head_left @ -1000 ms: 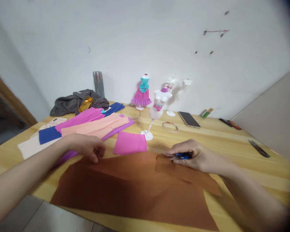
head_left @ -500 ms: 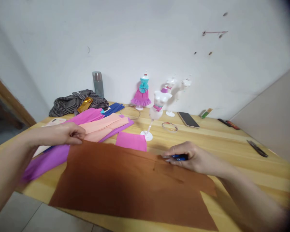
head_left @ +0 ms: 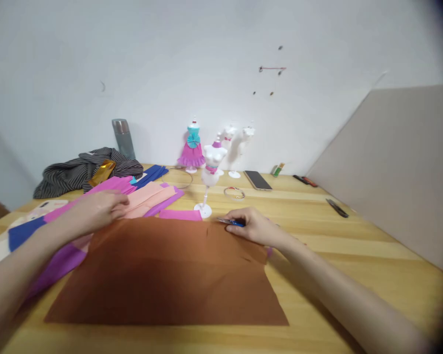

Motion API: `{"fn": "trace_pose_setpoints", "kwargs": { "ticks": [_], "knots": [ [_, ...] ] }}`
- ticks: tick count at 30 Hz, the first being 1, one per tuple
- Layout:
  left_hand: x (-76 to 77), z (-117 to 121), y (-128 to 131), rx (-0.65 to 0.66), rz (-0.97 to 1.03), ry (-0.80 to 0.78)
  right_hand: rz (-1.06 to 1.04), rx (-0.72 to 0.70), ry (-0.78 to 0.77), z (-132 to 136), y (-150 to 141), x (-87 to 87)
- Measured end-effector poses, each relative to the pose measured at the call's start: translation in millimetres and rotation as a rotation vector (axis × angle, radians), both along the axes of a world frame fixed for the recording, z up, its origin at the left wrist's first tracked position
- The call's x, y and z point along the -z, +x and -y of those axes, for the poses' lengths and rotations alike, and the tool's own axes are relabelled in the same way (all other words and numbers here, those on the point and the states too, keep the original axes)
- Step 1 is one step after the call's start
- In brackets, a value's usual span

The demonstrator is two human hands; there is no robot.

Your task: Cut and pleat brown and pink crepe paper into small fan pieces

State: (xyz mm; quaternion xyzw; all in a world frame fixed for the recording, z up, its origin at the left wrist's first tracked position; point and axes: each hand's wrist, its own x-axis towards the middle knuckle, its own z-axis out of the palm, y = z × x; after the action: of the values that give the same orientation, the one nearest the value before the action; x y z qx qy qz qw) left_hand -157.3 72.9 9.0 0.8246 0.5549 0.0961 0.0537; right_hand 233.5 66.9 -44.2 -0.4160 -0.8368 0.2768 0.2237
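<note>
A large piece of brown cloth (head_left: 170,280) lies spread on the wooden table in front of me. At its far left corner is my left hand (head_left: 105,206), fingers loosely bent and a little apart, nothing visible gripped; they hover by peach cloth (head_left: 147,199). My right hand (head_left: 253,226) is closed round small blue-handled scissors (head_left: 231,222), whose metal tips point left above the brown cloth's far edge. Partly under that edge is a pink cloth piece (head_left: 180,215). Just beyond stands a white mini dress form (head_left: 212,160) with a purple collar and pink waistband.
Folded coloured cloths (head_left: 59,263) and a striped garment (head_left: 84,169) pile up at left, near a flask (head_left: 123,137). A dressed mini form (head_left: 192,147) and two white ones stand by the wall. A phone (head_left: 257,180), a wire ring (head_left: 234,192) and dark snips (head_left: 337,208) lie rightward.
My view has swung right, so things sit further left. My left fingers have loosened from the brown cloth's corner. The brown cloth lies flatter, and the scissors are nearer its far edge.
</note>
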Motion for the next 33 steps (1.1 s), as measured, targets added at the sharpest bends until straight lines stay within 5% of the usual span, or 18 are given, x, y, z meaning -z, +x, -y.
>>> {"fn": "trace_pose_setpoints", "kwargs": {
  "ticks": [5,12,18,23,33],
  "knots": [
    [-8.6,13,93,0.285,0.037,-0.108,-0.091,-0.03,-0.09,-1,2,-0.1],
    [18.0,-18,176,0.452,0.311,-0.348,-0.134,-0.055,-0.118,0,9,-11.1],
    [40.2,-28,188,0.533,0.352,-0.495,-0.272,-0.001,-0.275,-10,20,-15.2],
    [52.7,-30,192,0.477,0.39,-0.448,-0.202,0.013,-0.199,-13,39,-27.4],
    [40.5,-30,184,0.343,0.469,-0.398,0.018,0.032,-0.122,-9,42,-20.0]
  ]
}}
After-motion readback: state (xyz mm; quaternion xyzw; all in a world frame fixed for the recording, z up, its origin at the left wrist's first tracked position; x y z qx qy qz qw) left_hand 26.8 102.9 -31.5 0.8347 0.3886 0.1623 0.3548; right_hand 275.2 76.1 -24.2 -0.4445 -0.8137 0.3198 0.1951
